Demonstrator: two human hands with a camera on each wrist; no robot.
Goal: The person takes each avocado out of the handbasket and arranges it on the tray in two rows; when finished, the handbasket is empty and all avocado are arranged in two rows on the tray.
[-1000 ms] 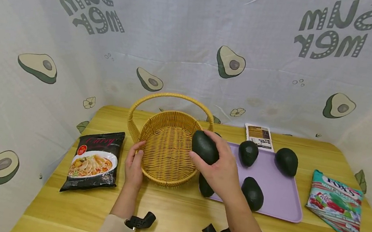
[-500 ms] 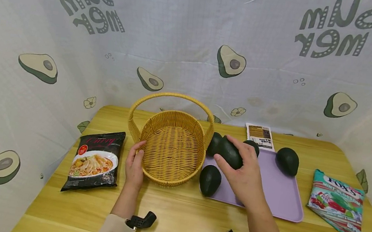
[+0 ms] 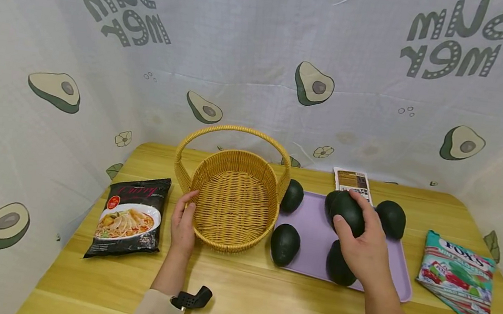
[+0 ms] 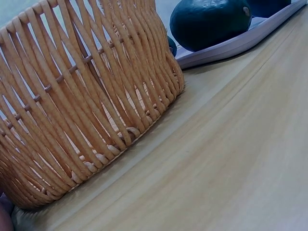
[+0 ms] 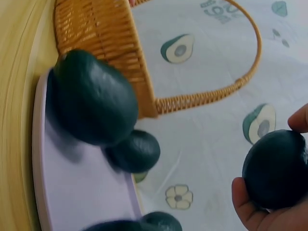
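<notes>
My right hand [image 3: 365, 249] grips a dark green avocado [image 3: 350, 213], thumb on the near side and fingers over the far side. It is held above the lilac tray [image 3: 311, 226], overlapping another avocado behind it in the head view. In the right wrist view, thumb and fingers hold the avocado [image 5: 272, 171] from opposite sides. Several more avocados lie on the tray, among them a front left avocado [image 3: 285, 245] and a back right avocado [image 3: 390, 219]. My left hand [image 3: 183, 227] rests against the left side of the yellow wicker basket [image 3: 232, 202], which holds nothing.
A black noodle packet [image 3: 131, 218] lies left of the basket. The teal candy bag [image 3: 457, 277] is right of the tray, and a brown and white packet [image 3: 353, 183] lies behind it. A printed cloth [image 3: 253, 72] hangs behind the wooden table [image 3: 251, 300].
My right hand has moved right with the avocado, from beside the basket's right rim to over the middle of the tray. The left hand and basket have stayed put.
</notes>
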